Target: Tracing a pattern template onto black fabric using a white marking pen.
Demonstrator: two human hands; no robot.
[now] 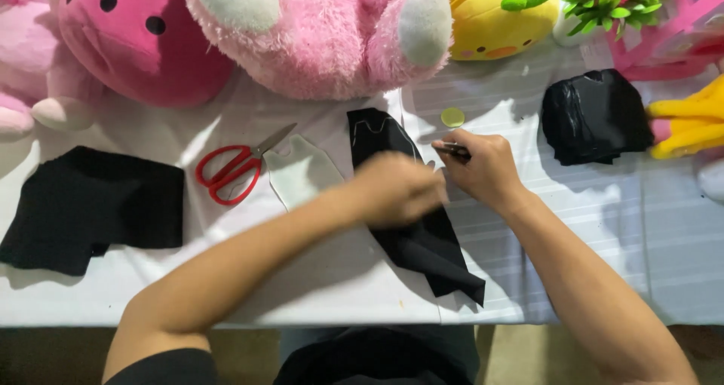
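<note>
A black fabric strip [422, 234] lay on the white table [603, 227], running between both hands. The left hand [400, 189], blurred, pressed closed upon it; the right hand [486, 170] pinched a thin dark tool [452, 150] beside red scissors [230, 172].

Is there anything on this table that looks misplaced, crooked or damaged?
Nothing stands out. The black fabric strip lies slanted under the left hand, the right hand holds a thin tool, and the red scissors lie closed beside a white cut piece.
</note>
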